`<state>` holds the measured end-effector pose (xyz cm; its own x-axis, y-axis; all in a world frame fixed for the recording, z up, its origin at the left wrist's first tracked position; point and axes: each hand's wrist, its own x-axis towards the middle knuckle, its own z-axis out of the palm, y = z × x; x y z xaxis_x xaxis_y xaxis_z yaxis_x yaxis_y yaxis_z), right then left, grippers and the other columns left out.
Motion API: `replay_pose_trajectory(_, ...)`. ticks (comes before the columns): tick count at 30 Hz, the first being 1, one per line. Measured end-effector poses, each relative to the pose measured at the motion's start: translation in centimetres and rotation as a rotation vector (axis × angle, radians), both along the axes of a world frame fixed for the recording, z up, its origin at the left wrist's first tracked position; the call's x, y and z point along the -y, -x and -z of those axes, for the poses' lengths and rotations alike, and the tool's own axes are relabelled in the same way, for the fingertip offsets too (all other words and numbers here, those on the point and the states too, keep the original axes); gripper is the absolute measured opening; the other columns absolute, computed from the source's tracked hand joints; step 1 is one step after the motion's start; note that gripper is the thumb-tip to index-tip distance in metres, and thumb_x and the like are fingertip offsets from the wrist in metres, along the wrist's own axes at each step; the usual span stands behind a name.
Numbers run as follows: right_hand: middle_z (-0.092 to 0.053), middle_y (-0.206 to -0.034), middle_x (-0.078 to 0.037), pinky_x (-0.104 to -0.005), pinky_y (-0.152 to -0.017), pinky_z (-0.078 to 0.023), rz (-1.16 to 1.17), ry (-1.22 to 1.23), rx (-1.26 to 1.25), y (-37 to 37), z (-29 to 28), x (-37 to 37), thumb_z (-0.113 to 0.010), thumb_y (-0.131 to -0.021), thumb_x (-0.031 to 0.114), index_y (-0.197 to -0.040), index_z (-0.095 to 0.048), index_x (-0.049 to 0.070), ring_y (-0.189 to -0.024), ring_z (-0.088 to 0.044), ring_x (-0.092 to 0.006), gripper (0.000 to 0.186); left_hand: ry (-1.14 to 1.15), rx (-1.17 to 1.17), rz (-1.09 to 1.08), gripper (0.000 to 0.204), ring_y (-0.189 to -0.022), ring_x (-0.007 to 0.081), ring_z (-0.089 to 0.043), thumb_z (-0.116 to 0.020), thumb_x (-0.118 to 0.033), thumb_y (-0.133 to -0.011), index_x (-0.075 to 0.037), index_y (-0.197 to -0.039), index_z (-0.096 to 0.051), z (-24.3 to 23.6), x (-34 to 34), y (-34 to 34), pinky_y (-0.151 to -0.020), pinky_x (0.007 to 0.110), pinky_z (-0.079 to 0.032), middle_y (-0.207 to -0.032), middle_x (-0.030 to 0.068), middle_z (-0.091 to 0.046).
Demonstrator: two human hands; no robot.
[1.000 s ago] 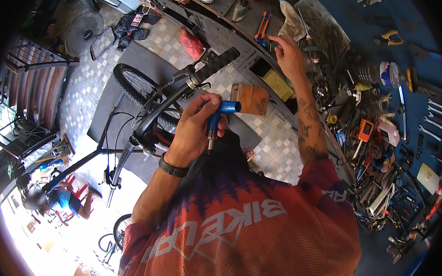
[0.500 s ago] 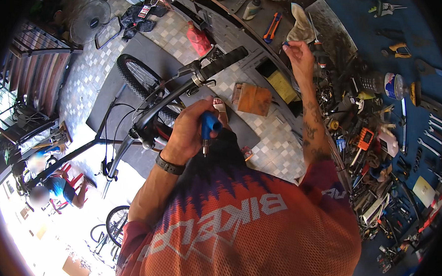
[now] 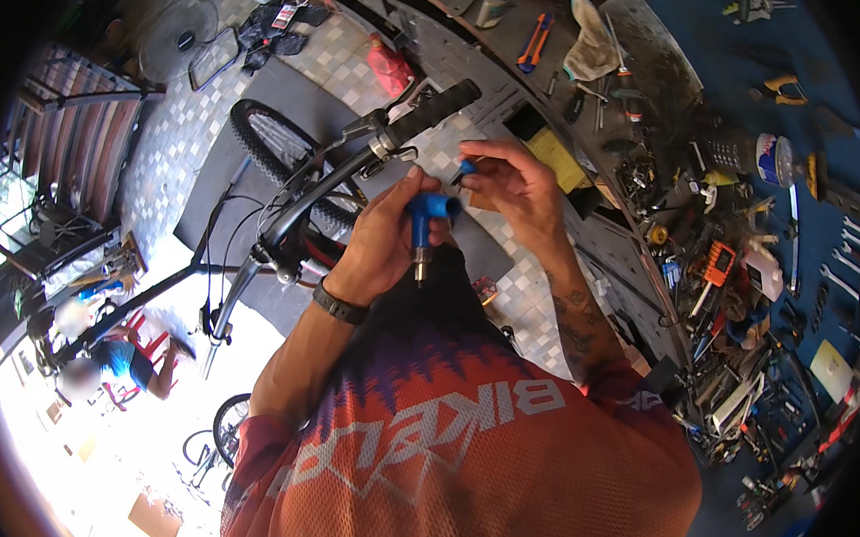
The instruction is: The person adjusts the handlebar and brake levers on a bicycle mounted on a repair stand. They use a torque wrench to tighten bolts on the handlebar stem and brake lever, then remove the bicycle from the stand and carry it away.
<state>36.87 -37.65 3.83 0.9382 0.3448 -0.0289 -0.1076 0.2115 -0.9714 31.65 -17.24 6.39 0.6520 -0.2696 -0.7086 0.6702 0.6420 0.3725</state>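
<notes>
The left forearm is angled up and inward from the lower left, with a dark band point(image 3: 338, 307) worn at the wrist; the right forearm is slanted up and toward the left, so that both hands are brought near each other in front of the torso, without touching.

The left hand point(image 3: 382, 233) is closed around a blue T-shaped tool point(image 3: 420, 232), with its fingers curled about the head and upper stem. The right hand point(image 3: 518, 196) is partly open, its fingers bent; a small blue piece point(image 3: 467, 166) is pinched at the fingertips, just beyond the tool's head.

The tool is held clear of everything but the left hand, between the bicycle handlebar point(image 3: 283, 231) and the right hand. Its stem's long axis is directed almost straight down the view, with the metal tip pointed toward the shirt point(image 3: 480, 443); the short crosspiece is laid across, its open end turned to the right. A cloth point(image 3: 590, 45) and a blue and orange tool point(image 3: 535, 43) are seen lying on the surface point(image 3: 511, 24) beyond the right hand.
</notes>
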Motion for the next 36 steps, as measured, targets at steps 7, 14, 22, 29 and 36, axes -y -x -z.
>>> replay_pose_trajectory(7,-0.066,-0.117,-0.011,-0.0296,-0.096,-0.061,0.013,0.024,0.108,1.0,-1.4,0.1,-0.068,-0.095,-0.01,-0.123,-0.066,-0.006,-0.104,-0.072,-0.0194,0.029,0.153,-0.002,-0.161,0.031,-0.081,0.0156,-0.06,-0.056,-0.031,-0.11,-0.001,-0.117,-0.058,1.1,-0.5,0.6,-0.071,0.03,-0.053,-0.098,0.008,-0.063)
replay_pose_trajectory(14,-0.06,-0.094,-0.003,-0.0281,-0.062,-0.051,-0.298,0.198,-0.371,3.6,-0.6,-0.6,-0.047,-0.109,0.022,-0.111,-0.06,0.002,-0.068,-0.056,-0.0093,0.023,0.204,0.035,-0.368,0.025,-0.079,0.0153,-0.059,-0.058,-0.029,-0.109,-0.005,-0.112,-0.059,0.9,-0.8,0.7,-0.072,0.031,-0.052,-0.097,0.0064,-0.065)
replay_pose_trajectory(22,-0.05,-0.072,0.002,-0.0214,-0.047,-0.033,-0.255,0.043,-0.568,10.0,-0.2,-5.4,-0.053,-0.106,0.025,-0.087,-0.059,0.005,-0.053,-0.044,-0.0046,0.029,-0.009,0.171,-0.532,0.02,-0.081,0.0162,-0.059,-0.059,-0.027,-0.109,-0.007,-0.108,-0.057,0.5,-1.4,0.6,-0.072,0.032,-0.052,-0.096,0.0063,-0.064)
replay_pose_trajectory(29,-0.047,-0.07,0.001,-0.0222,-0.047,-0.03,-0.056,-0.068,-0.606,11.8,-0.1,-7.0,-0.053,-0.103,0.02,-0.074,-0.052,0.005,-0.052,-0.038,-0.0043,0.032,-0.03,0.249,-0.824,0.019,-0.081,0.0175,-0.06,-0.06,-0.022,-0.108,-0.004,-0.105,-0.055,0.5,-5.1,-0.7,-0.07,0.033,-0.052,-0.094,0.0095,-0.062)
replay_pose_trajectory(36,-0.037,-0.072,0.002,-0.0268,-0.053,-0.034,0.062,-0.144,-0.506,9.0,-0.3,-6.6,-0.046,-0.104,0.026,-0.083,-0.049,0.006,-0.057,-0.035,-0.0078,0.029,-0.753,0.299,0.03,0.02,-0.058,0.0092,-0.057,-0.064,-0.023,-0.102,-0.003,-0.102,-0.069,-1.8,-6.8,2.9,-0.05,0.024,-0.045,-0.081,0.002,-0.065)
